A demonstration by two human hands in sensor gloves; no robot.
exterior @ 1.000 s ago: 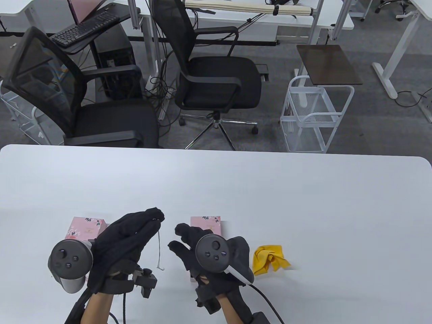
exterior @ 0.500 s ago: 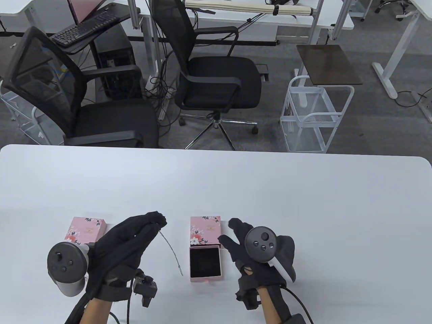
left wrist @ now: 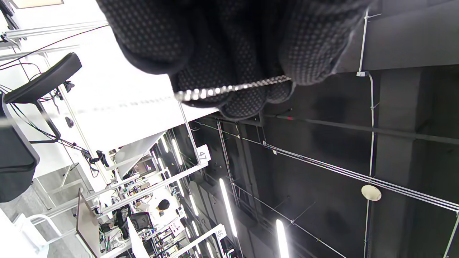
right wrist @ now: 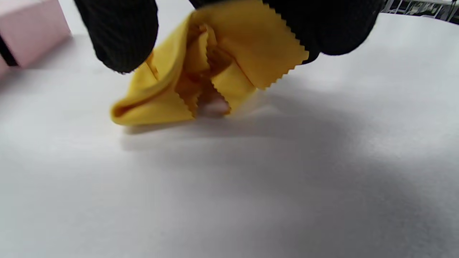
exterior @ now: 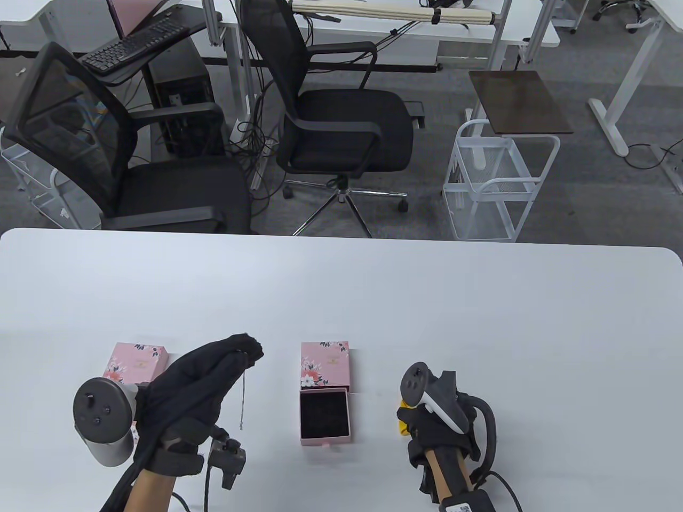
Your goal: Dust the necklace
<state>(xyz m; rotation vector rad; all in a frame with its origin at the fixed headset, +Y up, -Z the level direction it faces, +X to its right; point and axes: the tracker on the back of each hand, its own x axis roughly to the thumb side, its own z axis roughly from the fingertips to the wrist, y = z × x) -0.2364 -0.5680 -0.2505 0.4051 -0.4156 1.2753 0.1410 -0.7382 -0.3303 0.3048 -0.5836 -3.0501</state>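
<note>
Above the white table point(exterior: 373, 298), near its front edge, we see the left hand point(exterior: 200, 384) held up with its fingertips point(exterior: 248, 346) squeezed together, pinching the top of the necklace point(exterior: 244, 392). The necklace is a thin silver chain. It hangs straight down from the fingers, and we cannot tell if its bottom end touches the table. Up close in the left wrist view, the chain point(left wrist: 229, 87) looks like a row of tiny shiny beads lying across the black glove. To the right sits an open pink box point(exterior: 325, 416) with a dark inside. Further right, the right hand point(exterior: 435, 426) reaches down and its fingers point(right wrist: 122, 39) grip a crumpled yellow cloth point(right wrist: 215, 71) with zigzag edges, which touches the table.
</note>
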